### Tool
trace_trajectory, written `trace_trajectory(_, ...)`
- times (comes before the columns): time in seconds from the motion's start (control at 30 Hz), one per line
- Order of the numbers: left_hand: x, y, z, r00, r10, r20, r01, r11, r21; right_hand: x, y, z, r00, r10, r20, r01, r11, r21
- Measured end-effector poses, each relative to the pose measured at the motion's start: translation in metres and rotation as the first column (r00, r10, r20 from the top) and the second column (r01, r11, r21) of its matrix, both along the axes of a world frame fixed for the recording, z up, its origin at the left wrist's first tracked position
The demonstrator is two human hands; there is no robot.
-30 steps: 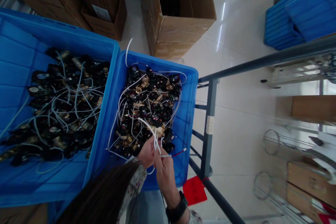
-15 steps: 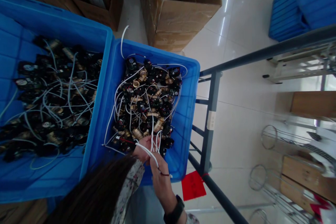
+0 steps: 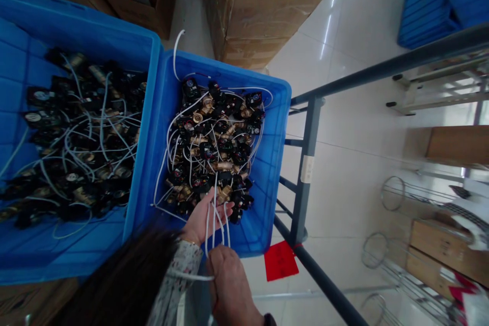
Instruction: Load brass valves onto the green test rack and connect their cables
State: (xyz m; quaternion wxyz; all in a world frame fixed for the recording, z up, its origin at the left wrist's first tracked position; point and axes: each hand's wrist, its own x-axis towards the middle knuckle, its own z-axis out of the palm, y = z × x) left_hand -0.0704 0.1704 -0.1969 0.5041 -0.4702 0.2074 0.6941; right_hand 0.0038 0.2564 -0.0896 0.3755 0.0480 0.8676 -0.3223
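Observation:
Several white cables [image 3: 214, 221] run from the parts in the right blue bin down to my right hand [image 3: 229, 282], whose fingers are closed around them near the bin's lower edge. My left hand [image 3: 204, 219] is palm up under the cables, its fingers spread over the brass and black valve parts [image 3: 223, 150]. The cables cross its palm and fingers without being gripped. The right blue bin [image 3: 277, 163] holds these parts in a tangled heap of white leads.
A second blue bin [image 3: 147, 107] with similar parts adjoins on the left. Cardboard boxes [image 3: 271, 15] stand beyond. A grey metal rail frame [image 3: 305, 178] with a red tag [image 3: 280, 261] borders the right side. Dark hair covers part of the lower left.
My right hand has moved down toward me, drawing the cables longer. My left hand has opened beneath them, and the hands are farther apart.

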Motion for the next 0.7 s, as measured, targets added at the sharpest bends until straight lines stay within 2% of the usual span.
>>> trace_trajectory(0.07, -0.009, -0.001, -0.009, 0.990, -0.050, 0.132, 0.050, 0.999, 0.006, -0.005, -0.013, 0.006, 0.998, 0.064, 0.024, -0.066, 0.994, 0.083)
trace_trajectory(0.13, -0.014, -0.005, -0.018, 0.983, -0.125, 0.133, 0.122, 0.992, 0.027, -0.004, -0.025, 0.009, 0.995, 0.090, 0.039, -0.094, 0.990, 0.102)
trace_trajectory(0.23, -0.012, -0.017, -0.027, 0.974, -0.198, 0.110, 0.198, 0.980, 0.010, 0.020, -0.034, 0.005, 0.993, 0.116, 0.030, -0.118, 0.989, 0.091)
trace_trajectory(0.3, -0.004, -0.025, -0.030, 0.973, -0.219, 0.068, 0.222, 0.975, -0.033, 0.044, -0.030, 0.000, 0.986, 0.165, 0.020, -0.166, 0.985, 0.054)
trace_trajectory(0.37, 0.005, -0.031, -0.031, 0.973, -0.231, 0.011, 0.231, 0.969, -0.082, 0.064, -0.012, 0.000, 0.973, 0.231, 0.011, -0.230, 0.971, -0.066)
trace_trajectory(0.4, 0.009, -0.033, -0.031, 0.971, -0.238, -0.016, 0.235, 0.967, -0.103, 0.069, 0.001, 0.004, 0.964, 0.265, 0.004, -0.261, 0.950, -0.174)
trace_trajectory(0.47, 0.016, -0.036, -0.034, 0.965, -0.255, -0.060, 0.246, 0.960, -0.134, 0.067, 0.033, 0.015, 0.959, 0.282, 0.030, -0.245, 0.876, -0.415)
trace_trajectory(0.5, 0.019, -0.037, -0.036, 0.961, -0.265, -0.077, 0.252, 0.957, -0.142, 0.060, 0.048, 0.021, 0.961, 0.266, 0.080, -0.186, 0.830, -0.525)
trace_trajectory(0.53, 0.020, -0.037, -0.038, 0.957, -0.275, -0.091, 0.260, 0.955, -0.146, 0.049, 0.061, 0.025, 0.964, 0.204, 0.170, -0.074, 0.822, -0.565)
trace_trajectory(0.57, 0.022, -0.037, -0.041, 0.953, -0.284, -0.103, 0.268, 0.952, -0.145, 0.035, 0.069, 0.024, 0.955, 0.105, 0.276, 0.062, 0.842, -0.536)
trace_trajectory(0.6, 0.023, -0.036, -0.043, 0.950, -0.291, -0.115, 0.274, 0.951, -0.142, 0.019, 0.071, 0.019, 0.940, -0.051, 0.338, 0.207, 0.872, -0.445)
trace_trajectory(0.63, 0.024, -0.036, -0.045, 0.946, -0.296, -0.128, 0.279, 0.950, -0.139, 0.003, 0.067, 0.009, 0.913, -0.260, 0.314, 0.360, 0.876, -0.320)
trace_trajectory(0.67, 0.025, -0.035, -0.047, 0.944, -0.299, -0.142, 0.280, 0.950, -0.136, -0.014, 0.058, -0.007, 0.866, -0.435, 0.246, 0.487, 0.847, -0.215)
trace_trajectory(0.7, 0.027, -0.034, -0.049, 0.941, -0.299, -0.158, 0.279, 0.951, -0.134, -0.031, 0.045, -0.026, 0.833, -0.520, 0.189, 0.549, 0.819, -0.168)
